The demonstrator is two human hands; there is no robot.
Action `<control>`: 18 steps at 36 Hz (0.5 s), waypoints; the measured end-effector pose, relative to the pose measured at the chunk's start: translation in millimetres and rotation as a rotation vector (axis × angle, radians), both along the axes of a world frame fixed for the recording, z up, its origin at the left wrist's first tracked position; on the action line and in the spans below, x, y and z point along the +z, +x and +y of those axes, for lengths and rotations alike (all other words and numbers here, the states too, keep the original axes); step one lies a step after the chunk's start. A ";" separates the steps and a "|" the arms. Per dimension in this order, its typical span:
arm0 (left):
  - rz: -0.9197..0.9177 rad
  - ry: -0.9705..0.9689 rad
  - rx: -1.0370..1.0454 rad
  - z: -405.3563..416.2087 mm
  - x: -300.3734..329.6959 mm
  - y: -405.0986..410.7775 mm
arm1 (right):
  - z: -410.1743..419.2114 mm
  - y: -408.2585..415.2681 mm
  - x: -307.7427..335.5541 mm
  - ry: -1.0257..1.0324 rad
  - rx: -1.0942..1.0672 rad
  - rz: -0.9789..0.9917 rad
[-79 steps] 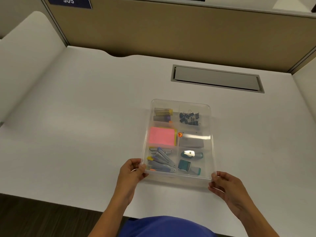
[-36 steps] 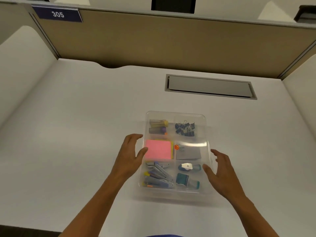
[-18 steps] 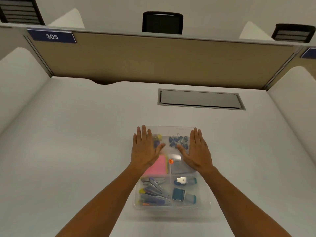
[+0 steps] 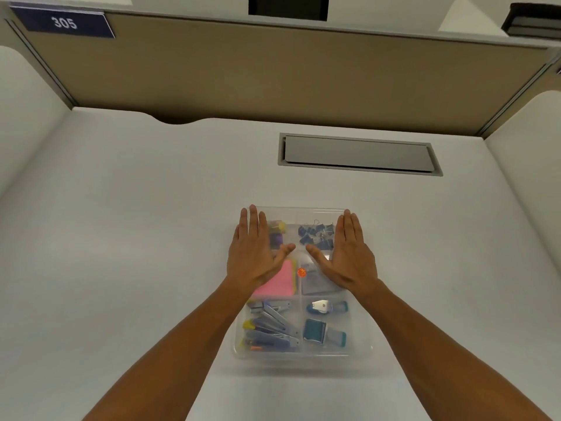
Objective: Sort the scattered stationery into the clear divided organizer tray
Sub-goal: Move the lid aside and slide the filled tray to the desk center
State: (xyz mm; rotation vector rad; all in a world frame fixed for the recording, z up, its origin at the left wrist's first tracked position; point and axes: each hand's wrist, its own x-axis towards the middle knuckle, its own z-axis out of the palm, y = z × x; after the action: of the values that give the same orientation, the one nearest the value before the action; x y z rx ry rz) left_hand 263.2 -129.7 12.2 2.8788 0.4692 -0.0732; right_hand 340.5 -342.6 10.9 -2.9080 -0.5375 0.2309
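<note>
The left hand (image 4: 254,253) is lying flat, fingers straight and together, thumb splayed, over the far left part of the clear organizer tray (image 4: 358,355), and it is covering most of the far left compartment; only a yellow-tipped and a purple-tipped item (image 4: 277,233) are peeking out beside its fingers, too small to identify. Its palm is also hiding the far end of the pink sticky notes (image 4: 280,282). Whether either palm is pressing on the tray or hovering just above it is not clear. In the near left compartment, staplers (image 4: 273,326) are lying in a pile, hard to separate. Going right, a small orange dot (image 4: 301,272) is sitting by the centre divider, a grey flat piece (image 4: 315,284) is lying partly under the right hand (image 4: 349,256), and black binder clips (image 4: 315,235) are showing between the two thumbs. The right hand is likewise lying flat and holding nothing. Two teal items (image 4: 324,329) are lying in the near right compartments.

The tray is sitting on a white desk (image 4: 121,238), slightly right of centre. A grey cable hatch (image 4: 358,154) is set into the desk beyond it. A tan partition (image 4: 273,71) is closing off the far edge, with a blue plate reading 305 (image 4: 63,23) at the far left. White side panels are bounding both sides, and bare desk is lying all around the tray.
</note>
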 end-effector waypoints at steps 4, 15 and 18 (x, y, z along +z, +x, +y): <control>-0.007 -0.001 -0.015 1.8 -1.2 1.6 | 1.0 -0.7 -1.7 -0.014 -0.018 -0.009; -0.073 0.042 -0.114 3.7 14.8 -3.9 | -0.8 -5.2 9.7 -0.012 -0.002 -0.017; -0.170 -0.016 -0.125 -1.8 19.1 -24.1 | -6.1 -21.7 17.6 0.019 0.015 -0.020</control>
State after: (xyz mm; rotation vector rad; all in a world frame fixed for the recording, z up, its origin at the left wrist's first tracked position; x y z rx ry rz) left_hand 239.1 -131.4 31.3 2.8639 0.2558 0.1454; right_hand 318.8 -348.8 28.5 -2.8921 -0.5624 0.1984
